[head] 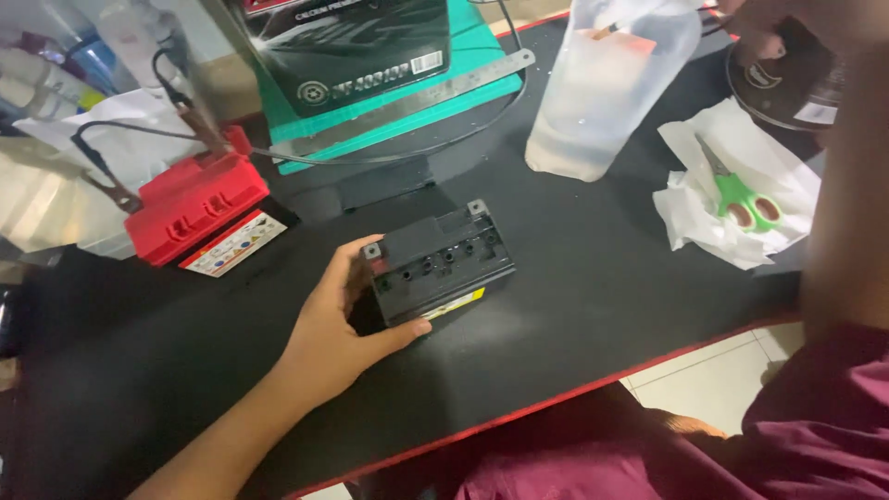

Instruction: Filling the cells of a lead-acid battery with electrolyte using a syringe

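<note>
Fingers of the left hand (338, 329) wrap the near-left corner of a small black battery (435, 264), thumb pressed along its front lower edge, so the block sits mostly beyond and to the right of the grip. It rests on the black mat (574, 306), top face up with a row of small holes showing. The right hand (769, 28) sits at the far top edge beside a translucent plastic bottle (607, 88); whether it holds anything cannot be told. Green-handled scissors (741, 194) lie on white paper (741, 185), well apart
</note>
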